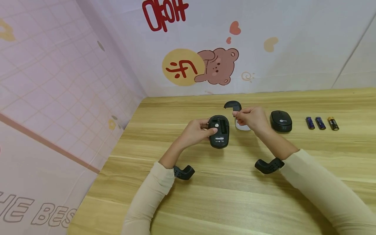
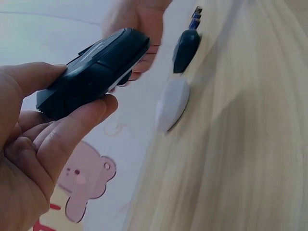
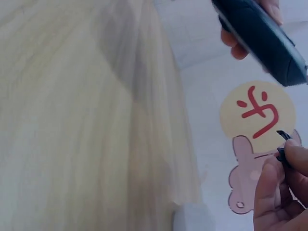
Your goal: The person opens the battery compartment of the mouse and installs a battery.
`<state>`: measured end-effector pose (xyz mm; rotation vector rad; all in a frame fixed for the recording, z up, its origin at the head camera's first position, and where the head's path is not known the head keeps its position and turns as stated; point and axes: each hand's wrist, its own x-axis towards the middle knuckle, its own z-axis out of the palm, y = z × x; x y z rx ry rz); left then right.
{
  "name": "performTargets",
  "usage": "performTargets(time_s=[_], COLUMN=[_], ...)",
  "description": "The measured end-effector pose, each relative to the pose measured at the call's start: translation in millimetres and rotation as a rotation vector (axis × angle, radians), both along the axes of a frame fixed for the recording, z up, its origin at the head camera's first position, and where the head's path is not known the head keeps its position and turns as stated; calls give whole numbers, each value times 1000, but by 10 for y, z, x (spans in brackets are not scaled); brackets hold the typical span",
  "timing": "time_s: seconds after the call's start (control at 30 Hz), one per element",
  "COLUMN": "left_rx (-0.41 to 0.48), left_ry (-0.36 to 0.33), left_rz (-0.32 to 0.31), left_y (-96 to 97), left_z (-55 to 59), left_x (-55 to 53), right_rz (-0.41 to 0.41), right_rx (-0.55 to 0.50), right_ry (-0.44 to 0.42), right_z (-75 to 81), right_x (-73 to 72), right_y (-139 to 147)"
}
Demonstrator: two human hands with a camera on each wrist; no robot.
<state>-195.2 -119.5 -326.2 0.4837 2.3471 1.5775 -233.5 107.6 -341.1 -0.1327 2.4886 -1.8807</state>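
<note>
My left hand (image 1: 194, 134) grips a black computer mouse (image 1: 219, 142) above the table, its underside turned up toward the head view. The mouse's battery compartment (image 1: 224, 126) is uncovered, and the slot looks dark. Just to the right, my right hand (image 1: 257, 120) pinches a black battery cover (image 1: 233, 104) between thumb and fingers, apart from the mouse. In the left wrist view, the left thumb lies on one face of the mouse (image 2: 91, 77) and fingers support the other. Only a small part of the cover (image 3: 282, 153) shows in the right wrist view.
A white mouse (image 1: 243, 127) sits on the wooden table (image 1: 223, 195), partly hidden by my right hand. Further right stands another black mouse (image 1: 281, 121). Beyond it lie two blue batteries (image 1: 320, 123) and a black-and-gold battery (image 1: 333, 123). A printed wall covering (image 1: 293, 65) rises behind the table.
</note>
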Motion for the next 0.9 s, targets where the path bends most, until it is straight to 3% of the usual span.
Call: performTargets(time_s=[0.17,0.47,0.63,0.9], left_rx=[-1,40,54,55], left_ry=[31,105,115,105], left_rz=[42,130,146,146], left_y=[-154,-393,-447,-446], left_z=[54,176,207,203], left_x=[-11,-29,-22,-19], right_rz=[39,155,150,149], right_rx=[-28,66,159,108], right_ry=[-79,-129,-175,-243], right_z=[-57,-105,-174,-272], right_x=[-31,-47,-76,-123], right_y=[-96,-308,-410,-511])
